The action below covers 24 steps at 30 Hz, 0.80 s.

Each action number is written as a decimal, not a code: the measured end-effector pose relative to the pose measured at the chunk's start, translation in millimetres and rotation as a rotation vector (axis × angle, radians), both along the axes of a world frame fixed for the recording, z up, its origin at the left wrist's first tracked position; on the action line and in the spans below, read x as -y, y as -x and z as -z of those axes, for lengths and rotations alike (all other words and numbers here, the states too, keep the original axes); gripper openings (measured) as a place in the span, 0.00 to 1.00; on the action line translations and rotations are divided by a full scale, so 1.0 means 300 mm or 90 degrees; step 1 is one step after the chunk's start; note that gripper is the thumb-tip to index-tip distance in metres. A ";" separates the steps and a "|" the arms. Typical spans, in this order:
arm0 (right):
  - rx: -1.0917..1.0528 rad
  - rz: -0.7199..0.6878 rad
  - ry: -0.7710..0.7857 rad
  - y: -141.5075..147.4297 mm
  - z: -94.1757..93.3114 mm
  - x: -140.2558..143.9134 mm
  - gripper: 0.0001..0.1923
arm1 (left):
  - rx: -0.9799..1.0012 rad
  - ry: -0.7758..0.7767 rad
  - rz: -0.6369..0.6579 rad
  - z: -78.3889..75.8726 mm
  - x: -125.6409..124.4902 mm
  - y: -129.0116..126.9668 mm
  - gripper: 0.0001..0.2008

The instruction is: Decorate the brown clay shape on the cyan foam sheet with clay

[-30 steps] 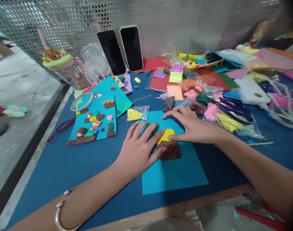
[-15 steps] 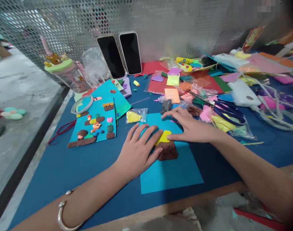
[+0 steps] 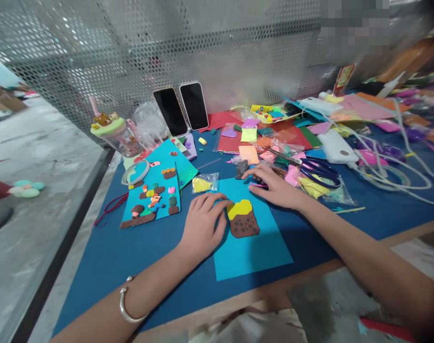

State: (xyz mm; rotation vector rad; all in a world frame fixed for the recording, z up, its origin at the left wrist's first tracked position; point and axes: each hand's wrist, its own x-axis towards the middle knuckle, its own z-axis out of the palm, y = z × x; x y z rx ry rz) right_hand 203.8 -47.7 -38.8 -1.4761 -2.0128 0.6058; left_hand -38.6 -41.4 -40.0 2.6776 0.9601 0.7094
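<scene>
A sheet of bright blue paper [image 3: 252,262] lies on the table before me. On it sits a flat clay shape, with a lumpy yellow clay top [image 3: 240,208] and a brown clay base [image 3: 244,225] dotted with dark spots. My left hand [image 3: 205,220] rests at the shape's left side, fingers loosely curved and apart, a fingertip by the yellow edge. Above and right of the clay, my right hand [image 3: 276,186] hovers with thumb and forefinger apart. A thin pink stick [image 3: 259,185] shows between them; a firm grip on it is not visible.
Left stands a blue card [image 3: 160,200] with clay figures and a tape roll [image 3: 135,172]. Beyond lie a yellow clay packet [image 3: 204,184], two phones [image 3: 194,105] and a lidded cup [image 3: 113,133]. Scissors [image 3: 319,172], clay packets and white cables [image 3: 399,178] crowd the right.
My right hand has lifted off the yellow clay and shifted up towards the pink stick. My left hand has drawn back leftward, uncovering the clay shape. The view has tilted up.
</scene>
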 end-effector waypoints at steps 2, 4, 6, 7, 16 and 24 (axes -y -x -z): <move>-0.015 0.041 -0.060 -0.012 0.008 -0.011 0.11 | 0.075 0.053 -0.021 0.005 -0.023 0.006 0.16; -0.024 0.080 -0.109 -0.024 0.019 -0.022 0.09 | 0.152 0.059 -0.047 0.009 -0.057 0.016 0.15; -0.035 0.105 -0.127 -0.036 0.030 -0.030 0.08 | 0.196 0.031 -0.071 0.011 -0.097 0.031 0.14; -0.042 0.115 -0.132 -0.041 0.033 -0.033 0.08 | 0.201 0.014 -0.085 0.011 -0.117 0.040 0.14; 0.046 -0.018 -0.220 0.004 0.014 0.036 0.12 | 0.069 -0.099 0.042 -0.001 -0.099 0.091 0.13; 0.267 -0.084 -0.338 0.175 0.017 0.185 0.14 | -0.073 -0.062 0.069 0.026 0.051 0.114 0.14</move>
